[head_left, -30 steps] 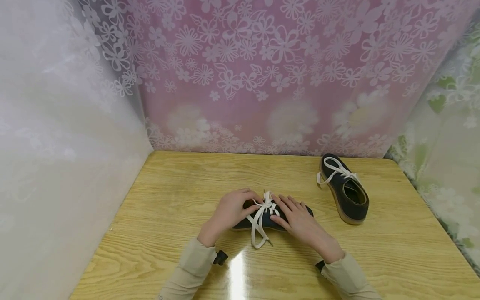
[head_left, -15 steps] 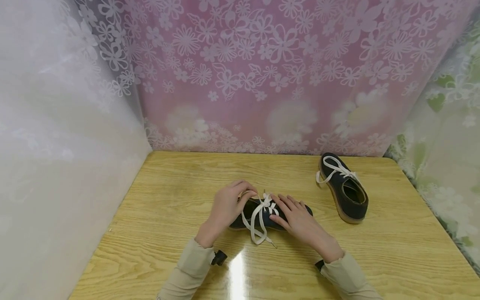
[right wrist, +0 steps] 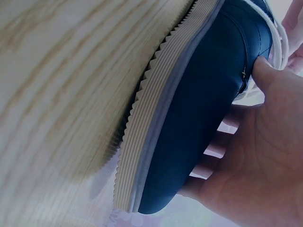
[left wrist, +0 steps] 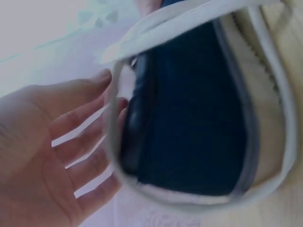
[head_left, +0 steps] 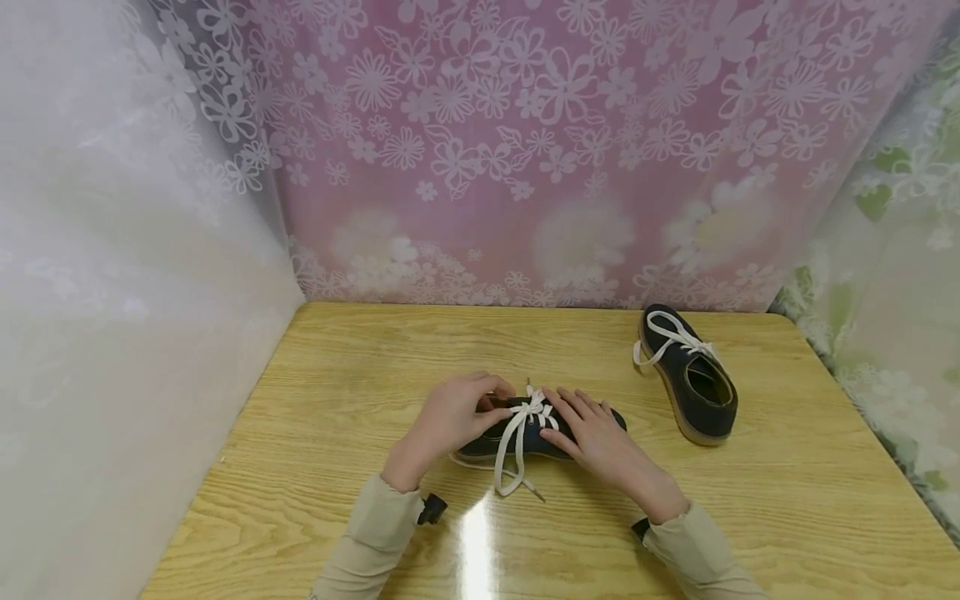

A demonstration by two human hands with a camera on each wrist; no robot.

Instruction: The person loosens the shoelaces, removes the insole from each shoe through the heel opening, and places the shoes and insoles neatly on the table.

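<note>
A dark navy shoe [head_left: 547, 445] with white laces lies sideways on the table, its toe to the right. My right hand [head_left: 600, 442] rests across the toe and front of this shoe, fingers stretched over the top and thumb on the near side. Over the shoe's opening is my left hand [head_left: 450, 417], thumb and fingers apart beside the knot. In the left wrist view, a long white lace [left wrist: 289, 118] loops past the left thumb tip and around the heel side. Another lace loop [head_left: 501, 467] hangs over the near side onto the table.
A second navy shoe [head_left: 708, 421] with white laces stands at the back right of the wooden table [head_left: 337, 400]. Floral curtains [head_left: 480, 167] enclose the back and sides of the table.
My left hand lifted a lace toward the heel, then lowered and spread its fingers; that lace now lies on the table by the heel. My right hand has stayed on the shoe.
</note>
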